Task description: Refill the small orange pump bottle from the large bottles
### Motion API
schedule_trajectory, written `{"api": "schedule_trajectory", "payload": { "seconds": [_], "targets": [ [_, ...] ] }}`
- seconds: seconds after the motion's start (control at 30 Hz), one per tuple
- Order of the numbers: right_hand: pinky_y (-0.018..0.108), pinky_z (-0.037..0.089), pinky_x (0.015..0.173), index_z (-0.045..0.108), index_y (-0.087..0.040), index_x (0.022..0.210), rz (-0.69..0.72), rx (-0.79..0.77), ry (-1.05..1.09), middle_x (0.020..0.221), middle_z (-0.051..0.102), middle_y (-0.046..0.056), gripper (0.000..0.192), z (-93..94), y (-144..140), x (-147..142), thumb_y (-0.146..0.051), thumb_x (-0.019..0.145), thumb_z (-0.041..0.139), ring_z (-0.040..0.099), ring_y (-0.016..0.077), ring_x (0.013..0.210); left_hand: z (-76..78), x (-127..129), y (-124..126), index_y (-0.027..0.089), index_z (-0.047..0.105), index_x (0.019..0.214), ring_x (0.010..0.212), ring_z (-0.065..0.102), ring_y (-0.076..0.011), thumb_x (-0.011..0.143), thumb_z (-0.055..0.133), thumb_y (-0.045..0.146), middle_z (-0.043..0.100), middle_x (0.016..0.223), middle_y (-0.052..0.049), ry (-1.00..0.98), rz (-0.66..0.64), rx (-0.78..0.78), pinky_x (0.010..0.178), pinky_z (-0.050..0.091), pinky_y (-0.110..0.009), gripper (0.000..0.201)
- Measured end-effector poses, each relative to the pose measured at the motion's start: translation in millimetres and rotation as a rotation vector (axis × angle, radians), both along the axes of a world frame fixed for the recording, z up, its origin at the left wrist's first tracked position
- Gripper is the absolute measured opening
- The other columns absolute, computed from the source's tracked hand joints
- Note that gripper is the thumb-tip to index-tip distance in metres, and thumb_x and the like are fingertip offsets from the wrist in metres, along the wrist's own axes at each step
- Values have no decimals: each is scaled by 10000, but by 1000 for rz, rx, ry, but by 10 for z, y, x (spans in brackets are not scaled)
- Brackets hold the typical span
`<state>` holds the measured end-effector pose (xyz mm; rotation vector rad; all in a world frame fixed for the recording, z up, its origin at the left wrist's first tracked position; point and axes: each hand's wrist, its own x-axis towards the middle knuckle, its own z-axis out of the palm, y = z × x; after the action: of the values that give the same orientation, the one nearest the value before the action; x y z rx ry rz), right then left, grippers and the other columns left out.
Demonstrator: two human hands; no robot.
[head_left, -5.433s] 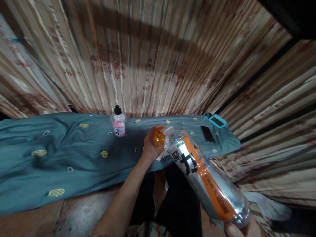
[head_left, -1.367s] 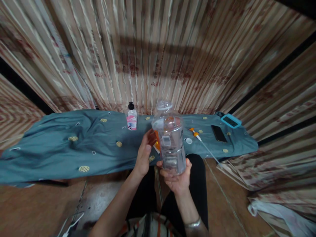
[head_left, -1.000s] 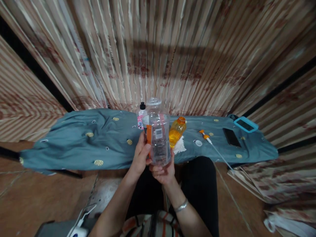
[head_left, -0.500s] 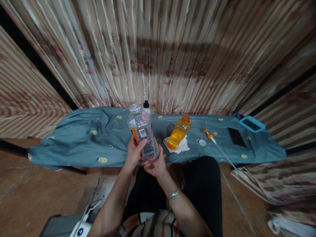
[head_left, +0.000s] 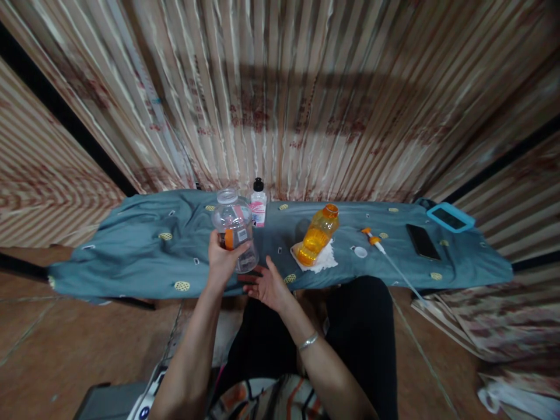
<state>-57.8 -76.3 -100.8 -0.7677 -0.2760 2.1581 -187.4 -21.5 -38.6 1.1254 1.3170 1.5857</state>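
My left hand grips a large clear plastic bottle with an orange label. The bottle is upright and uncapped, at or just above the blue-grey cloth. My right hand is open just right of the bottle's base, palm up, holding nothing. A small orange bottle stands tilted on a white tissue further right. A small bottle with a pink label and black cap stands behind the clear bottle.
On the cloth to the right lie a white cap, an orange-tipped pump tube, a black phone and a device in a blue case. A striped curtain hangs behind. My dark-clad legs are below.
The clear bottle has moved left and down toward the cloth. My right hand has let go of its base and opened; my left hand keeps the grip.
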Motion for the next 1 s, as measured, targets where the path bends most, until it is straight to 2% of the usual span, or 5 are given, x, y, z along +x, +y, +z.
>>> {"api": "schedule_trajectory", "payload": {
  "seconds": [0.13, 0.33, 0.57, 0.83, 1.0],
  "targets": [
    [276, 529, 606, 578, -170, 1152, -55, -2, -74, 964, 664, 39, 515, -70, -141, 130, -620, 934, 458, 628, 112, 703, -77, -20, 163, 197, 508, 902, 679, 585, -123, 397, 886, 311, 607, 814, 42, -8, 43, 8, 635, 481, -243, 641],
    [277, 536, 612, 565, -172, 1189, -115, 15, -122, 992, 665, 47, 514, -68, -305, 320, -609, 938, 461, 636, 115, 719, -180, -13, 292, 214, 484, 923, 696, 588, -120, 404, 871, 302, 603, 827, 50, -5, 10, 31, 661, 479, -241, 654],
    [273, 534, 603, 568, -171, 1191, -132, 31, -128, 986, 671, 46, 511, -50, -342, 386, -603, 939, 464, 638, 113, 708, -266, -13, 306, 212, 502, 966, 767, 620, -138, 417, 878, 280, 627, 893, 25, 27, -11, 48, 711, 500, -257, 669],
    [275, 538, 611, 573, -170, 1181, -141, 32, -101, 987, 672, 45, 498, -85, -356, 397, -593, 939, 475, 641, 114, 714, -370, -59, 279, 205, 523, 1057, 751, 627, -143, 453, 880, 321, 647, 908, 13, 142, -3, -15, 701, 511, -261, 711],
    [274, 538, 610, 571, -170, 1180, -141, 21, -102, 991, 667, 45, 488, -105, -356, 398, -585, 941, 478, 637, 114, 718, -336, -58, 267, 190, 558, 1022, 751, 628, -154, 442, 883, 335, 659, 886, 7, 172, 24, -36, 715, 510, -276, 680]
  ]
}}
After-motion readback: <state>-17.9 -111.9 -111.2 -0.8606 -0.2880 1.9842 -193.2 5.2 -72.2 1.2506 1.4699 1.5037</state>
